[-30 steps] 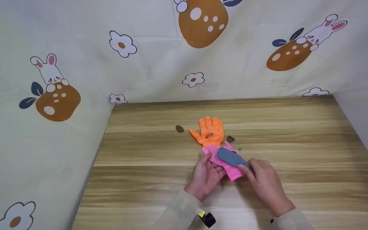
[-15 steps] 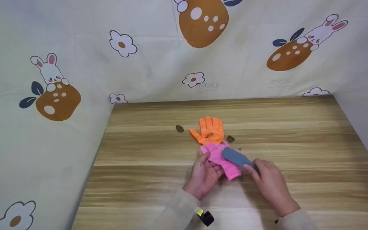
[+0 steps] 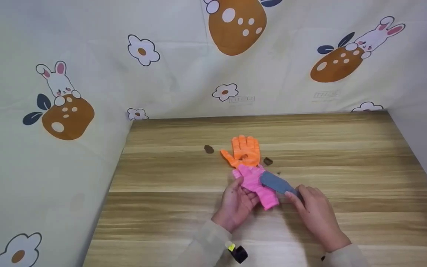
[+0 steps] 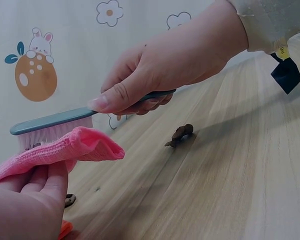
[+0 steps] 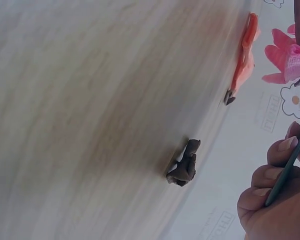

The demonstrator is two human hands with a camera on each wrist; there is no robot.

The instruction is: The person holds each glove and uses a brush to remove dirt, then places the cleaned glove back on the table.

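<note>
A pink knitted glove (image 3: 252, 178) is held up off the table by my left hand (image 3: 235, 207), thumb on top and fingers underneath. My right hand (image 3: 317, 215) grips a blue-grey brush (image 3: 278, 183) by its handle. In the left wrist view, the pale bristles (image 4: 55, 132) of the brush touch the upper face of the glove, partly hiding a dark spot there. Just beyond, an orange glove (image 3: 246, 148) lies flat, palm area marked with a brown smear (image 3: 243, 157).
Brown pieces lie on the wooden table (image 3: 161, 215): one flat bit (image 3: 209, 149) left of the orange glove, one small lump (image 3: 268, 161) at its right. A dark twisted lump (image 5: 184, 165) sits nearer my right arm. Printed cloth (image 3: 184, 74) walls the back and sides.
The brush has slid right and slightly toward me across the pink glove, my right hand moving along with it. The pink glove has shifted slightly left. The orange glove stays put.
</note>
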